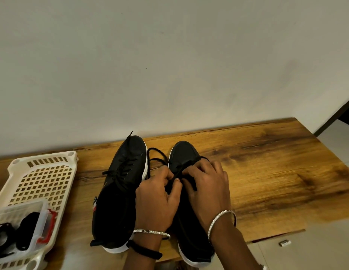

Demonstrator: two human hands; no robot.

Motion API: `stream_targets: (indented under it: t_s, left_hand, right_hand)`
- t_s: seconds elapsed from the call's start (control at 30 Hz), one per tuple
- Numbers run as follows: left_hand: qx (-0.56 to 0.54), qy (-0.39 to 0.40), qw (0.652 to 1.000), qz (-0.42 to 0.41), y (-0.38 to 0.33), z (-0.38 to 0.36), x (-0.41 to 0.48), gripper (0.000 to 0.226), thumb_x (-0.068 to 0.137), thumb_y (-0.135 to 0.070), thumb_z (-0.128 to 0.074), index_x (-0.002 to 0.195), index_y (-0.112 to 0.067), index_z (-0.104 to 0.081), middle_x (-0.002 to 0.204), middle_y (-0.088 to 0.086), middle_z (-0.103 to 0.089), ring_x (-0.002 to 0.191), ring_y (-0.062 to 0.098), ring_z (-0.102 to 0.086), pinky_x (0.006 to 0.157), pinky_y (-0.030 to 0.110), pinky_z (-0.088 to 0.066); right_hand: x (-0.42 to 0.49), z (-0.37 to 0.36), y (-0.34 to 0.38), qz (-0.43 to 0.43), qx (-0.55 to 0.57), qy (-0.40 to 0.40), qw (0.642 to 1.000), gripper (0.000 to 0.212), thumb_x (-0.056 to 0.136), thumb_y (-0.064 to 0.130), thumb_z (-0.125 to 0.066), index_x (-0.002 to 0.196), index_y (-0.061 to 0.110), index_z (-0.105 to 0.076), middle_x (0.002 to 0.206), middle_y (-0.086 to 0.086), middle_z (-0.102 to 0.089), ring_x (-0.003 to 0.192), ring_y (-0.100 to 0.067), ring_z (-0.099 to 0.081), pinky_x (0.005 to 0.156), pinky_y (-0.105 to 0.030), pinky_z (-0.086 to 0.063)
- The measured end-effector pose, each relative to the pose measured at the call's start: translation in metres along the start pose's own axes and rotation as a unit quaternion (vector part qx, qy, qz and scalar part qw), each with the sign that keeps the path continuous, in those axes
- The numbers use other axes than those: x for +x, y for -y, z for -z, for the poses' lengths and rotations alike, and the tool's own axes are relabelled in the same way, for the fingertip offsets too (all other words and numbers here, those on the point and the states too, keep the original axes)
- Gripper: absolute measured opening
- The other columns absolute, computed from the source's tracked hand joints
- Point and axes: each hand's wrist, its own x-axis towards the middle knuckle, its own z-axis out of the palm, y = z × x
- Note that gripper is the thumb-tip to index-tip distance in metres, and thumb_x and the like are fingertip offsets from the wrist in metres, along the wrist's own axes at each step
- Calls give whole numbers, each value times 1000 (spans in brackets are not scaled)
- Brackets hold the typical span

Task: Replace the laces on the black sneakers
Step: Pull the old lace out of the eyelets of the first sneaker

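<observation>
Two black sneakers with white soles stand side by side on the wooden table, toes pointing at the wall. The left sneaker [119, 191] is laced, its lace ends lying loose. Over the right sneaker [184, 152] both hands work a black lace [157, 154]. My left hand [156, 199] pinches the lace near the eyelets. My right hand [206, 186] holds another stretch of the same lace, whose end hangs over its fingers. A loop of the lace lies on the table between the two shoes.
A white perforated plastic basket [41, 176] sits at the left, with a clear plastic box [23, 213] of black laces in it. The wooden table [267, 172] runs to the wall; its right edge drops to a tiled floor, where a small object [284, 243] lies.
</observation>
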Motion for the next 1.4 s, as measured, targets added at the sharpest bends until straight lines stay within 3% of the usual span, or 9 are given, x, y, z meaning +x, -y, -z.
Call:
stream_targets:
  t_s: [0.17, 0.37, 0.53, 0.6, 0.77, 0.9, 1.13, 1.3, 1.4]
  left_hand:
    - [2, -10, 1000, 4, -1, 0, 0, 19, 87, -27, -67, 74, -22, -54, 50, -6, -47, 44, 13, -49, 42, 32, -43]
    - [-8, -8, 1000, 19, -1, -1, 0, 23, 86, -20, -72, 72, -22, -53, 48, -6, -46, 43, 14, -48, 42, 35, -45]
    - [-4, -10, 1000, 14, -1, -1, 0, 24, 85, -19, -73, 72, -22, -53, 49, -4, -46, 43, 15, -48, 42, 37, -45]
    - [-2, -10, 1000, 12, 0, -1, 0, 21, 85, -23, -71, 73, -22, -54, 50, -5, -47, 43, 13, -48, 42, 37, -45]
    - [-2, -4, 1000, 6, 0, -1, 0, 17, 85, -34, -61, 74, -23, -54, 50, -5, -48, 43, 13, -49, 42, 37, -45]
    - [8, -11, 1000, 7, 0, -1, 0, 21, 86, -25, -69, 72, -23, -53, 49, -5, -47, 42, 12, -47, 42, 36, -44]
    - [-7, -13, 1000, 23, 1, -2, -1, 25, 84, -19, -73, 70, -23, -53, 47, -6, -46, 43, 13, -48, 42, 33, -45]
    - [-10, -13, 1000, 22, 0, -3, 0, 23, 85, -20, -71, 71, -23, -53, 48, -6, -47, 43, 14, -48, 43, 36, -45]
    - [-10, -9, 1000, 15, 1, -2, 0, 17, 84, -31, -63, 72, -24, -53, 50, -5, -48, 43, 11, -49, 43, 37, -45]
  right_hand:
    - [3, 1, -4, -111, 171, -19, 979, 10, 83, 28, -77, 80, 31, -68, 86, 16, -65, 91, -12, -57, 77, -34, -45]
    - [14, 21, -28, -562, 601, -31, 567, 9, 84, 14, -73, 83, 9, -65, 69, -7, -60, 57, -18, -52, 54, -29, -39]
    - [13, 15, -24, -304, 263, -68, 913, 36, 77, 31, -82, 105, 31, -60, 105, 10, -57, 94, -17, -56, 78, -33, -47]
    - [13, 15, -15, -131, 175, -36, 975, 28, 77, 37, -73, 104, 34, -64, 107, 15, -55, 104, -15, -49, 86, -32, -42]
    - [1, -1, -6, 0, 37, 40, 999, 13, 78, 31, -79, 87, 34, -71, 100, 17, -62, 102, -16, -50, 76, -35, -37]
    - [6, 5, -10, -102, 235, -22, 966, 7, 82, 29, -81, 79, 32, -75, 87, 19, -70, 96, -12, -62, 80, -36, -48]
    - [16, 24, -29, -517, 559, -84, 644, 15, 86, 16, -74, 73, 13, -67, 77, -5, -68, 62, -14, -58, 54, -28, -45]
    - [12, 19, -23, -298, 234, -78, 922, 38, 77, 32, -81, 110, 26, -63, 113, 9, -58, 106, -14, -54, 86, -33, -45]
    - [11, 15, -7, -75, 140, -13, 987, 26, 76, 34, -70, 101, 33, -68, 113, 15, -56, 111, -12, -45, 89, -33, -38]
